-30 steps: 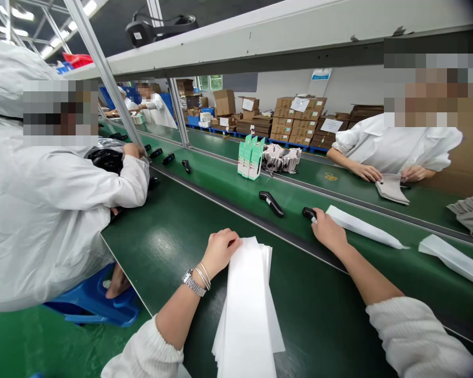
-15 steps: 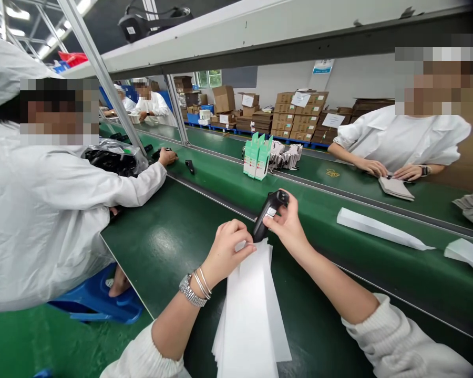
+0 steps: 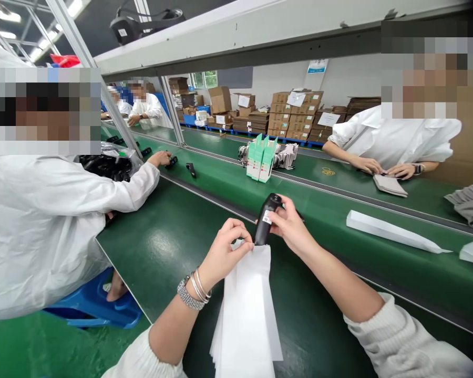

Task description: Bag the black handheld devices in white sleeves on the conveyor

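Device at the bag mouth
Right hand (image 3: 289, 227) grips the black device (image 3: 266, 224); left hand (image 3: 223, 253) pinches the top white bag (image 3: 247, 304) on the table (image 3: 169, 236).

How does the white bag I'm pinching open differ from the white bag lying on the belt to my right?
The pinched bag lies on top of a stack at the near table, its mouth held by the left hand; the belt bag lies alone, untouched. The right hand holds the black device with its tip at the pinched bag's mouth; the belt bag shows no device outside it. The pinched bag runs lengthwise toward the wearer, the belt bag along the belt. Both are long, white and narrow.
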Available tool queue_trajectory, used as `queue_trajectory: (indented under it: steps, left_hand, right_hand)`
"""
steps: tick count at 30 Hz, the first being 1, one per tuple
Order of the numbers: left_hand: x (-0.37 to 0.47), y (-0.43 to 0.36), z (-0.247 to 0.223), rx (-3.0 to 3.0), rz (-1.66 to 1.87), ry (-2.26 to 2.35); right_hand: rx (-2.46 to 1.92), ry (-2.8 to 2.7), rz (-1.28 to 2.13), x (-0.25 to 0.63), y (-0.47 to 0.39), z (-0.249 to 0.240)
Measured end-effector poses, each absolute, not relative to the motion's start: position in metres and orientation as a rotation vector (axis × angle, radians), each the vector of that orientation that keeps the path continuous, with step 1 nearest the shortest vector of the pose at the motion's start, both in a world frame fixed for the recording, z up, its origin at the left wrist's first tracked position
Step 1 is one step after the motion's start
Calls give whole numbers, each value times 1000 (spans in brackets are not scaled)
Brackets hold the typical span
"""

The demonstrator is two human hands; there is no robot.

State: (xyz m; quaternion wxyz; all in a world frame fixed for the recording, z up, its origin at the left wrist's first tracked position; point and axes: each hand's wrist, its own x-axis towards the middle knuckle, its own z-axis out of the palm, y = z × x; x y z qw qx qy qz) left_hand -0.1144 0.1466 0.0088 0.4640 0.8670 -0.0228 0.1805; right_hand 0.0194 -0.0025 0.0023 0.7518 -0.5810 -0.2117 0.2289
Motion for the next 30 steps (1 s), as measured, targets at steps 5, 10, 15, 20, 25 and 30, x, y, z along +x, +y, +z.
queue_trajectory:
  steps: [5, 10, 15, 20, 25, 30]
  left_hand:
    - [-113, 140, 10, 2104, 458, -94]
    - [-112, 133, 5, 2128, 613, -24]
    - [-110, 133, -4, 2059, 666, 203]
    - [-104, 131, -8, 1931, 639, 307]
    - [-97, 132, -14, 1843, 661, 362]
    - [-105, 152, -23, 2072, 522, 361]
  right_hand:
    - [-1495, -759, 632, 3, -1, -1]
    - [-1585, -831, 430, -5, 3, -14]
    - [-1387, -670, 854, -10, 10, -26]
    - [-1373, -577, 843, -21, 11, -20]
    - [-1349, -498, 1087, -26, 4, -13]
    - [-1464, -301, 621, 50, -41, -17]
